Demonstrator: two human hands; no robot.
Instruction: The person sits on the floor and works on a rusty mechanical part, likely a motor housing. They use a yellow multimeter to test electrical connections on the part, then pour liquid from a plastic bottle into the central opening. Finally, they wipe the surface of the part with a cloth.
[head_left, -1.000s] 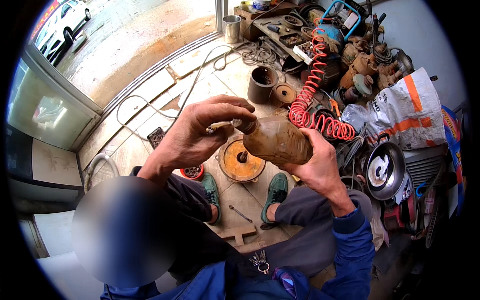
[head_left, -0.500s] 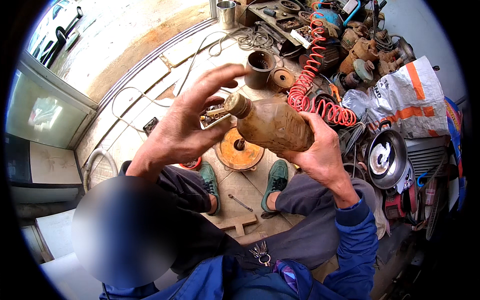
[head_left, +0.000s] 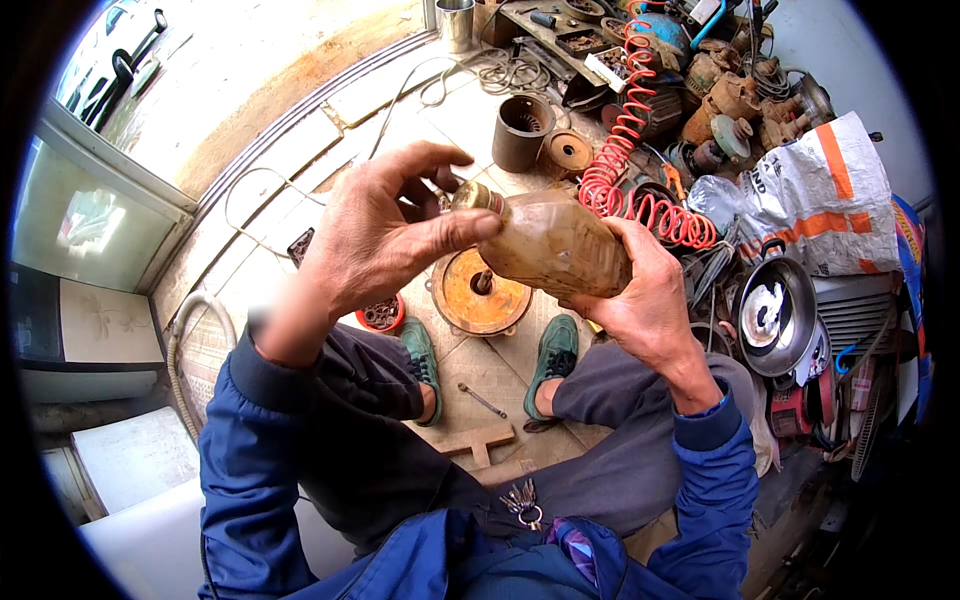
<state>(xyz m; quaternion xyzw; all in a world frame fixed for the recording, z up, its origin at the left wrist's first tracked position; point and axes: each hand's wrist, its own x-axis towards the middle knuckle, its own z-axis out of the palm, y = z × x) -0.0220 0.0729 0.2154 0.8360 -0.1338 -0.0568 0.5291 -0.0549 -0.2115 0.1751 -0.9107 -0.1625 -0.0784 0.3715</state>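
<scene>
My right hand (head_left: 645, 320) grips a grimy translucent plastic bottle (head_left: 560, 240) filled or stained with brown, tilted with its capped neck toward the left. My left hand (head_left: 385, 225) is at the cap (head_left: 474, 200), its thumb against the neck and its other fingers curled apart above and behind. Below the bottle, a rusty round metal part with a central hub (head_left: 470, 310) lies on the floor between my feet. A red container of small metal parts (head_left: 382, 314) is by my left shoe, and a wrench (head_left: 483, 400) lies nearer my legs.
At the right are a red coiled hose (head_left: 670, 220), a metal pan (head_left: 775, 310), a sack (head_left: 810, 200) and piled machine parts (head_left: 730, 100). A dark cylinder (head_left: 520, 135) and cables stand ahead. A doorway (head_left: 200, 200) opens at the upper left, with a car outside.
My left hand lifted its fingers off the cap, then brought them back down with the thumb against the neck. The bottle rose slightly and tipped a little, still in my right hand.
</scene>
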